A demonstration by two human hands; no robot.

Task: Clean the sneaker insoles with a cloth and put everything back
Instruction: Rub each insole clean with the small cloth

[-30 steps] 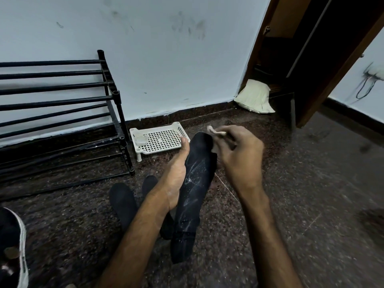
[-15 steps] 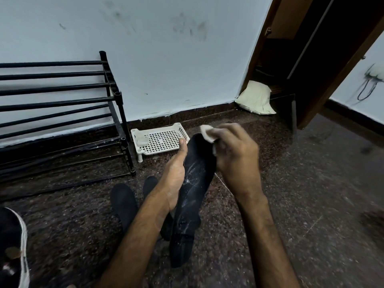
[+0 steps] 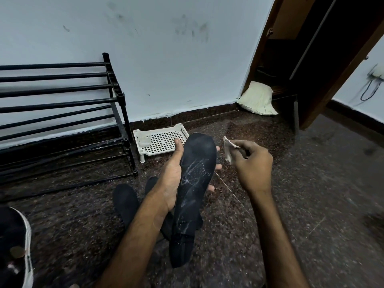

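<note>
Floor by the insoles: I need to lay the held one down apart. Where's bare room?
Widest bare floor lies right of the right hand, out to the door. A smaller patch sits between the sneaker and the loose insoles. Crowded under the left hand and held insole, where those lie.

Wall (image 3: pixel 166 69): was pale bluish-white, smudged with dark marks.
Skirting (image 3: pixel 187 119): ran in dark speckled stone along the wall's foot.
Floor (image 3: pixel 311 204): was dark brown speckled stone, flecked pale.
Shoe rack (image 3: pixel 62 104): black tubes, stood against the wall at left.
Tray (image 3: pixel 160 128): white perforated plastic, sat just beside the rack.
Wooden door (image 3: pixel 342 75): stood at right, with a pale cushion (image 3: pixel 257 98) at its foot.
Light: was dim and even.
</note>
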